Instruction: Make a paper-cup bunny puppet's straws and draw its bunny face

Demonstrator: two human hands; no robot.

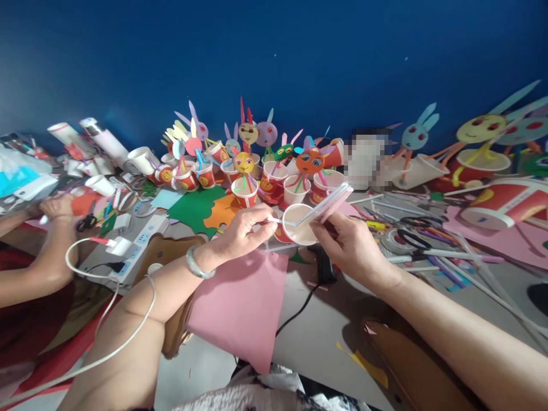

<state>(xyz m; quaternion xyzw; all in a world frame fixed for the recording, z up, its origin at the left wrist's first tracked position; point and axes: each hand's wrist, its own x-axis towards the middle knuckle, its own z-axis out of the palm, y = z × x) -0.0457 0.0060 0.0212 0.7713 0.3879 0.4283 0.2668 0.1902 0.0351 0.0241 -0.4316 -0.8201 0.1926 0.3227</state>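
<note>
Two hands meet over a paper cup (299, 233), a thin white strip (281, 221) running between them.
The left hand (243, 233) pinches the strip's end between thumb and forefinger, its other fingers curled in; from that pinch the strip passes over the cup's mouth and bends up toward a pale, flat bundle (330, 202). The right hand (353, 242) is closed around the lower end of this bundle, which leans up and to the right. The right thumb overlaps the cup's rim, though whether it touches cannot be told. The left forearm, with a bangle (199, 264) at the wrist, reaches in from lower left across a pink sheet (242, 311); the right forearm slants in from lower right.
</note>
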